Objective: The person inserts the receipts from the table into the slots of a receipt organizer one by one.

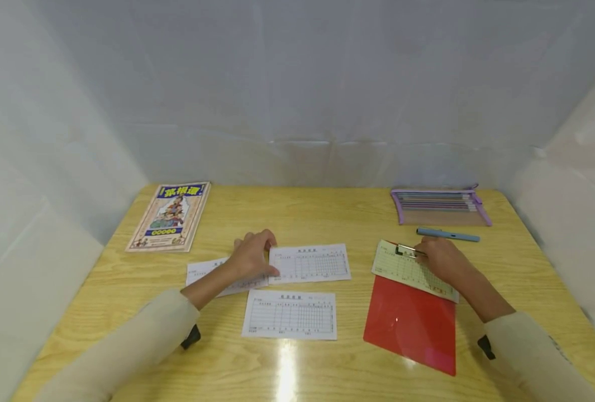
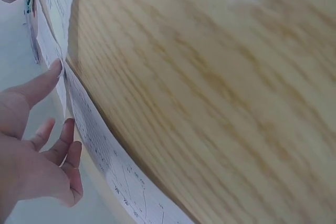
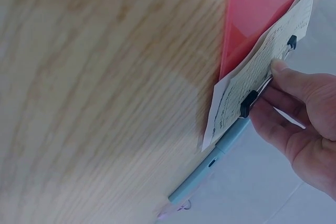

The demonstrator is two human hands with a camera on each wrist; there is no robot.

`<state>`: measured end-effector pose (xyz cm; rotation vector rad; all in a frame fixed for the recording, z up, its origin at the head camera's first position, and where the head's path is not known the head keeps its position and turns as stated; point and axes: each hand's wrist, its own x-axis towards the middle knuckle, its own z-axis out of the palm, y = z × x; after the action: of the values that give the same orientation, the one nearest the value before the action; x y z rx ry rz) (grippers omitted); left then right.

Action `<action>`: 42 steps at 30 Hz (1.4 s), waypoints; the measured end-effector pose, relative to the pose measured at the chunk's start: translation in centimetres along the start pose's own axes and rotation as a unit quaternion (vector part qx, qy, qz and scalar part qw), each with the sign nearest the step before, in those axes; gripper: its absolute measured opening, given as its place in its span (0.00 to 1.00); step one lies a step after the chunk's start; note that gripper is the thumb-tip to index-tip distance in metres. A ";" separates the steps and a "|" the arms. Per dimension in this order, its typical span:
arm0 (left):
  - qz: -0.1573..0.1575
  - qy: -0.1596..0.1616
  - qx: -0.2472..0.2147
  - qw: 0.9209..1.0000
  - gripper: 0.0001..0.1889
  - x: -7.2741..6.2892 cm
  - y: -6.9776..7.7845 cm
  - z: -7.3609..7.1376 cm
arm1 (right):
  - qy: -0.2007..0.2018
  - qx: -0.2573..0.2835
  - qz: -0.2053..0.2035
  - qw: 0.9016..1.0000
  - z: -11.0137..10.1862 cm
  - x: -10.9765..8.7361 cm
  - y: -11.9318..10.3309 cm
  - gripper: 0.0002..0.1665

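Observation:
My left hand (image 1: 249, 255) is at the left end of a white printed form (image 1: 309, 263), its thumb touching the paper edge. Under that hand lies another white form (image 1: 204, 272), partly covered by the hand and wrist. A third white form (image 1: 289, 315) lies nearer the front. In the right wrist view, my right hand (image 3: 310, 114) pinches the metal clip (image 3: 265, 83) of a red clipboard (image 1: 410, 324). A yellowish printed slip (image 1: 403, 268) lies at the clip, over the board's upper part, with a paler sheet edge showing beneath it.
An illustrated booklet (image 1: 169, 218) lies at the back left of the wooden table (image 1: 297, 218). At the back right is a mesh pencil case (image 1: 440, 206) with purple trim, holding several pencils. A blue pen (image 1: 448, 234) lies just beyond my right hand. Pale sheeting (image 1: 297, 95) surrounds the table.

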<state>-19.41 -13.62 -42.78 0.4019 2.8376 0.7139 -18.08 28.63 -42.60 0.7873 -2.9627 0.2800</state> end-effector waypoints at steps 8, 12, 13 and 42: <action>-0.010 -0.010 -0.009 1.000 0.20 0.3 0.2 0.1 | -0.004 -0.001 0.006 1.000 0.0 0.0 -0.1 0.08; -0.014 -0.011 -0.013 1.000 0.19 0.1 0.3 0.2 | -0.005 0.004 0.010 1.000 0.0 0.0 -0.1 0.08; -0.013 -0.009 -0.018 1.000 0.19 0.0 0.3 0.2 | -0.005 0.004 0.010 1.000 0.0 0.0 -0.1 0.08; 0.003 0.083 -0.184 0.979 0.15 0.5 0.7 0.1 | -0.002 0.000 0.007 1.000 0.0 0.0 -0.2 0.08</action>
<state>-19.70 -12.86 -42.56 0.3024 2.7616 1.2998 -17.97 28.44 -42.53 0.7666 -2.9725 0.2793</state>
